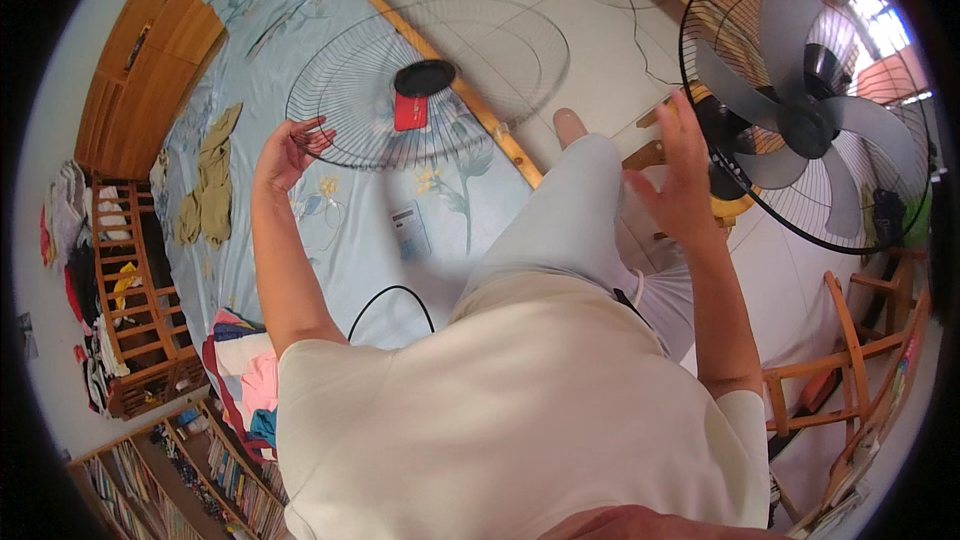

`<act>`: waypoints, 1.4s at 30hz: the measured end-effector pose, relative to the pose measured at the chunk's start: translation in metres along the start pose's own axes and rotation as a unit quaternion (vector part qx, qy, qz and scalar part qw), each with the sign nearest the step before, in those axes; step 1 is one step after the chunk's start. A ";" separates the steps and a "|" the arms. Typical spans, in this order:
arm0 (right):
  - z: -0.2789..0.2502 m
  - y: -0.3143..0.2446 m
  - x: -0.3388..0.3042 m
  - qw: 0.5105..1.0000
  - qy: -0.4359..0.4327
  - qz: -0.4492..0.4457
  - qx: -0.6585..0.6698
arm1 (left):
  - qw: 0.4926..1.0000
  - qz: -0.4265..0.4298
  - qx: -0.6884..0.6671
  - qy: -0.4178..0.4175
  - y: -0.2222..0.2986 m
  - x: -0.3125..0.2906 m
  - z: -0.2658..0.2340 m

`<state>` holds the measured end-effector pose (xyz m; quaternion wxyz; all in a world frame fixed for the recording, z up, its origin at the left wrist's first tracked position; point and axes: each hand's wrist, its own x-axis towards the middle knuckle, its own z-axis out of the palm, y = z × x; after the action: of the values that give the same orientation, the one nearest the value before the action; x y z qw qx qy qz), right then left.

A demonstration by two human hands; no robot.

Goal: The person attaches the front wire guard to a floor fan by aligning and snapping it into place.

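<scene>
My left hand (pixel 292 152) is closed on the near left rim of a round wire fan grille (pixel 345 125), tilted over the bed. A black disc (pixel 425 78) sits at the grille's centre, with a red label (pixel 410 112) just below it. On the right stands a fan (pixel 806 125) with grey blades bare at the front and a black wire guard behind them. My right hand (pixel 675 180) is raised beside that fan's left rim, thumb and fingers apart, holding nothing. Whether its fingertips touch the rim I cannot tell.
The bed (pixel 370 30) has a pale blue floral sheet and a wooden edge. Olive clothing (pixel 212 180) and a light blue flat packet (pixel 410 230) lie there. A wooden chair (pixel 850 350) stands lower right. A cable (pixel 635 20) runs across the tiled floor. Bookshelves (pixel 190 470) are lower left.
</scene>
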<state>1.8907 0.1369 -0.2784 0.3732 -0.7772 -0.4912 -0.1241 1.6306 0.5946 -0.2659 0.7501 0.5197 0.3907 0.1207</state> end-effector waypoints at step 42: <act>-0.132 -0.020 -0.140 0.761 0.411 0.338 0.371 | 0.858 0.066 -0.314 -0.401 -0.122 0.067 0.325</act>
<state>1.8286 -0.0448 -0.2565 0.8160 -0.5683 -0.0043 -0.1054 1.8793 0.3588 -0.3534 0.9556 0.2844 -0.0380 0.0673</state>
